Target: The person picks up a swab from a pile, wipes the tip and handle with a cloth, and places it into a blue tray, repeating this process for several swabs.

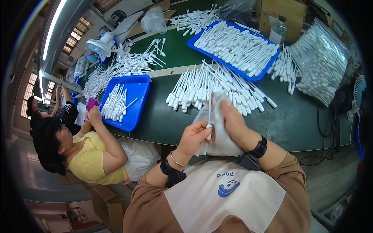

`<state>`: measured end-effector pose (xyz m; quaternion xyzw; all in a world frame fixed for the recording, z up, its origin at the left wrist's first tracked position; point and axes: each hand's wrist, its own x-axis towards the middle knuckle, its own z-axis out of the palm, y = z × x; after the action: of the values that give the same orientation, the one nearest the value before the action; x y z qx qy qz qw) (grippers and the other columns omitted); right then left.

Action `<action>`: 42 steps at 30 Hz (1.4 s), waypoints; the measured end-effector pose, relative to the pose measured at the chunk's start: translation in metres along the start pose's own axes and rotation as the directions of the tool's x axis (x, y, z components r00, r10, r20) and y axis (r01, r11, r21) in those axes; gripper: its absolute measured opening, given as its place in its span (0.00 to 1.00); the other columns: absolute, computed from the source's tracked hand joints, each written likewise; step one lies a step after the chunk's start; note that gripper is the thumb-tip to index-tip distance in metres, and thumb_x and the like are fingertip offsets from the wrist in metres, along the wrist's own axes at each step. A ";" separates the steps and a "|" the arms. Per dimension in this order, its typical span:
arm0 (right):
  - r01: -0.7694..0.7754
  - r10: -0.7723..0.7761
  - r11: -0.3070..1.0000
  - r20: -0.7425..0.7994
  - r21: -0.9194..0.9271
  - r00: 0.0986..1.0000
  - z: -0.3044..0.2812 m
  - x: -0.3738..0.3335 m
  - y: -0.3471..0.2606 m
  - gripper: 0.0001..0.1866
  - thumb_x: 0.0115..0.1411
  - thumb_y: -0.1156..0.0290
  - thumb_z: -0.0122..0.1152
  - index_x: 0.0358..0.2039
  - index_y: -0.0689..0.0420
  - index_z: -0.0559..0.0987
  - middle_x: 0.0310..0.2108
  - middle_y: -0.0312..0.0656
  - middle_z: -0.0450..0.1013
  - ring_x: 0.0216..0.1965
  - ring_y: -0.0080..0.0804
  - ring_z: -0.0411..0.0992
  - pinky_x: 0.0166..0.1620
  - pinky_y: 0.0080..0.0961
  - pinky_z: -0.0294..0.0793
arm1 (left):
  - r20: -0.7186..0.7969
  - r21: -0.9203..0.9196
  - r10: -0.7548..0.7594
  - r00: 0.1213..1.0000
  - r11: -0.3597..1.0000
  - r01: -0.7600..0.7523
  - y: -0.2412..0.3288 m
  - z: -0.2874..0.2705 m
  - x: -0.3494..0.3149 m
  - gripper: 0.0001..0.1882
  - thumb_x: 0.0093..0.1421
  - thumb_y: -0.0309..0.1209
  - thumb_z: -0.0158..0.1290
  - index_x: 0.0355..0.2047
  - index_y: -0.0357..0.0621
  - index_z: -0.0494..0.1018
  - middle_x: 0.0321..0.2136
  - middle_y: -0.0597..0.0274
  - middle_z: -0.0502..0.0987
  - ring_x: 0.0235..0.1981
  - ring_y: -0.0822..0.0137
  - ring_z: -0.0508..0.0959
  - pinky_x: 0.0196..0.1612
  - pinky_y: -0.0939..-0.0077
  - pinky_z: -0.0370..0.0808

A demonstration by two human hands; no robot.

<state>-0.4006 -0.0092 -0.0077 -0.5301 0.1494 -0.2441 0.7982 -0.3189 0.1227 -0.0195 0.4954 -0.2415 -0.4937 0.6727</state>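
Head view: we see a dark worktop point(289, 132), its far edges bending into the black rim. At our left sits a co-worker point(93, 155) holding a purple cloth point(92, 103); a second person point(34, 108) beyond is partly hidden. A clear bag point(324, 58) packed with white sticks stands at right, their details blurring together. Sticks cover most of the floor of the far tray point(197, 47); the near tray point(138, 87) shows more bare blue. Between the trays and us spreads a heap point(186, 91), its nearest part hidden behind a whitish cloth point(222, 136). Our right hand point(235, 118) is against that cloth, motion-blurred; its fingers are mostly covered, so we cannot tell how they close. Our left hand point(192, 140) has its fingers pinching one stick point(210, 126) near its bulb, upright before the cloth; its thin upper end is hard to make out.
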 end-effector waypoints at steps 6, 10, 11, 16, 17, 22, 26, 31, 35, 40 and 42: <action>0.174 -0.076 0.906 0.256 -0.386 0.964 -0.005 -0.010 0.014 0.20 0.61 0.60 0.37 0.46 0.63 0.62 0.42 0.42 0.66 0.42 0.25 0.64 0.47 0.26 0.62 | -0.041 0.513 0.341 0.939 0.814 -0.273 0.002 0.022 0.009 0.07 0.55 0.23 0.45 0.34 0.35 0.69 0.24 0.63 0.73 0.24 0.75 0.72 0.26 0.83 0.69; 0.025 -0.018 0.998 0.123 -0.057 0.992 -0.009 -0.007 0.007 0.18 0.60 0.63 0.41 0.44 0.64 0.63 0.38 0.43 0.69 0.39 0.27 0.67 0.45 0.26 0.64 | 0.112 0.824 0.476 0.872 0.446 -0.350 -0.001 0.022 0.010 0.06 0.54 0.22 0.46 0.32 0.35 0.69 0.21 0.66 0.73 0.22 0.75 0.72 0.25 0.81 0.69; 0.019 -0.013 0.998 0.115 -0.054 0.993 -0.010 -0.004 0.001 0.18 0.60 0.63 0.41 0.44 0.64 0.63 0.38 0.43 0.69 0.39 0.27 0.67 0.45 0.26 0.64 | 0.135 0.835 0.486 0.864 0.413 -0.363 -0.003 0.020 0.009 0.05 0.53 0.22 0.47 0.31 0.35 0.70 0.20 0.67 0.73 0.21 0.75 0.72 0.25 0.81 0.69; -0.042 0.048 0.961 -0.017 0.275 0.999 -0.012 0.003 -0.031 0.15 0.58 0.64 0.44 0.40 0.62 0.65 0.34 0.43 0.71 0.36 0.30 0.69 0.42 0.25 0.67 | -0.022 0.571 0.231 0.973 0.802 -0.177 -0.006 0.013 -0.004 0.07 0.54 0.26 0.48 0.33 0.37 0.70 0.22 0.66 0.72 0.19 0.75 0.69 0.22 0.81 0.68; -0.063 0.064 0.952 0.008 0.301 0.998 -0.012 0.003 -0.032 0.15 0.58 0.64 0.45 0.40 0.62 0.65 0.34 0.43 0.71 0.36 0.30 0.69 0.42 0.26 0.67 | -0.042 0.580 0.245 0.969 0.796 -0.176 -0.009 0.008 -0.004 0.07 0.54 0.26 0.48 0.33 0.37 0.70 0.22 0.66 0.72 0.19 0.75 0.69 0.22 0.81 0.68; 0.014 0.002 0.999 0.375 -0.042 0.927 -0.005 -0.017 -0.014 0.12 0.57 0.66 0.45 0.38 0.61 0.67 0.36 0.45 0.70 0.37 0.32 0.69 0.41 0.30 0.69 | 0.220 -0.474 -0.165 0.961 0.843 0.254 0.001 0.016 0.004 0.15 0.56 0.33 0.47 0.44 0.46 0.64 0.24 0.67 0.68 0.17 0.76 0.64 0.18 0.88 0.61; -0.009 -0.013 0.998 0.338 0.063 0.941 0.009 -0.026 -0.022 0.11 0.57 0.67 0.45 0.36 0.61 0.66 0.35 0.46 0.70 0.37 0.35 0.69 0.44 0.36 0.66 | 0.188 -0.397 -0.076 0.979 0.906 0.147 0.010 0.023 -0.004 0.11 0.57 0.34 0.46 0.40 0.47 0.66 0.22 0.68 0.68 0.15 0.79 0.64 0.17 0.90 0.60; -0.024 0.013 0.973 0.050 0.230 0.999 -0.002 -0.013 -0.022 0.11 0.59 0.65 0.43 0.35 0.60 0.65 0.30 0.45 0.71 0.35 0.37 0.69 0.46 0.37 0.63 | 0.317 -0.290 -0.176 0.932 0.917 0.272 -0.021 -0.005 -0.005 0.15 0.57 0.35 0.46 0.44 0.47 0.66 0.22 0.68 0.70 0.13 0.79 0.61 0.18 0.87 0.62; 0.105 -0.101 0.958 -0.027 0.268 0.994 -0.006 -0.004 -0.024 0.12 0.60 0.63 0.41 0.34 0.59 0.65 0.26 0.44 0.71 0.33 0.38 0.69 0.45 0.37 0.63 | 0.364 -0.247 -0.167 0.916 0.931 0.268 -0.014 -0.011 -0.008 0.14 0.57 0.33 0.47 0.43 0.47 0.68 0.22 0.69 0.71 0.15 0.80 0.64 0.19 0.89 0.63; 0.083 -0.078 0.961 -0.030 0.265 0.996 -0.004 -0.004 -0.022 0.13 0.59 0.62 0.41 0.36 0.60 0.65 0.25 0.43 0.71 0.33 0.36 0.69 0.44 0.36 0.64 | 0.142 0.561 0.480 0.865 0.681 -0.470 -0.001 -0.005 -0.009 0.14 0.55 0.28 0.48 0.43 0.44 0.68 0.23 0.66 0.71 0.18 0.81 0.67 0.21 0.90 0.65; 0.049 -0.054 0.975 0.016 0.217 0.998 0.000 -0.008 -0.009 0.14 0.59 0.62 0.42 0.37 0.60 0.65 0.26 0.43 0.71 0.33 0.35 0.69 0.43 0.34 0.65 | 0.065 0.498 0.235 0.970 0.834 -0.236 0.007 -0.004 -0.009 0.14 0.54 0.24 0.47 0.42 0.42 0.67 0.25 0.65 0.71 0.20 0.80 0.69 0.24 0.87 0.68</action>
<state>-0.4092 -0.0078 0.0007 -0.4466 0.0995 -0.2736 0.8460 -0.3160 0.1332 -0.0134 0.6196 -0.4209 -0.3274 0.5760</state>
